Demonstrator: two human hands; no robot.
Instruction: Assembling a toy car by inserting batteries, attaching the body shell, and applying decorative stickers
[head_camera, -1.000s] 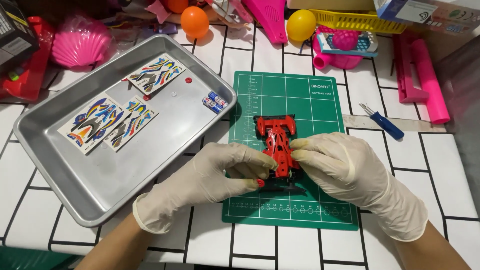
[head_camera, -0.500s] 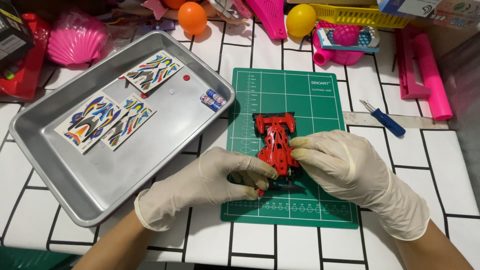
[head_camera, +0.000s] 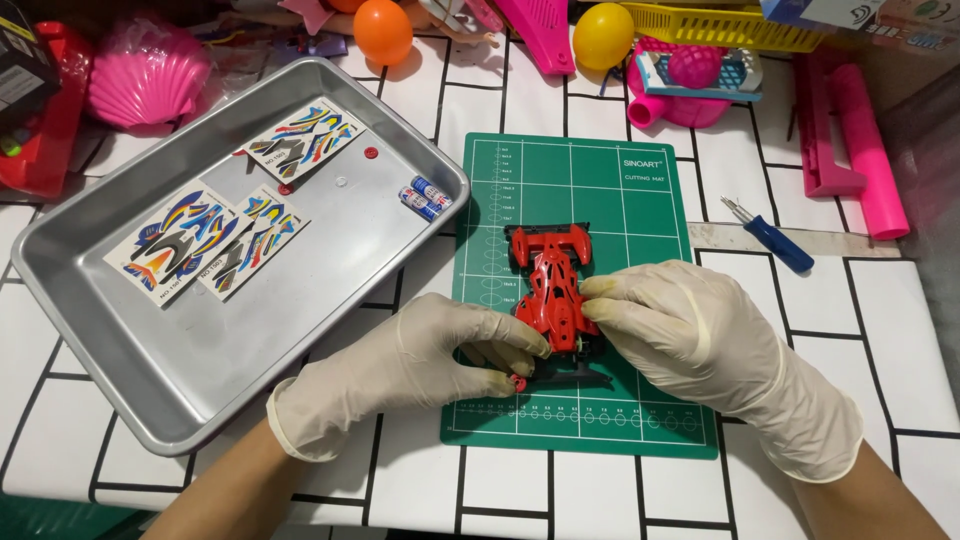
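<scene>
A red toy race car (head_camera: 550, 280) lies on a green cutting mat (head_camera: 620, 190), its rear wing pointing away from me. Both my hands wear pale latex gloves. My left hand (head_camera: 420, 360) grips the car's near end from the left, fingertips pinched at a small red part by the front. My right hand (head_camera: 690, 335) presses against the car's right side, thumb and fingers on the body. The car's near end is partly hidden under my fingers.
A metal tray (head_camera: 130, 350) at left holds three colourful sticker sheets (head_camera: 215, 235), two small batteries (head_camera: 424, 196) and tiny red parts. A blue screwdriver (head_camera: 772, 238) lies right of the mat. Pink toys, orange and yellow balls and a yellow basket line the far edge.
My hands and the car stay nearly in place; my left fingers have shifted slightly at the car's near end.
</scene>
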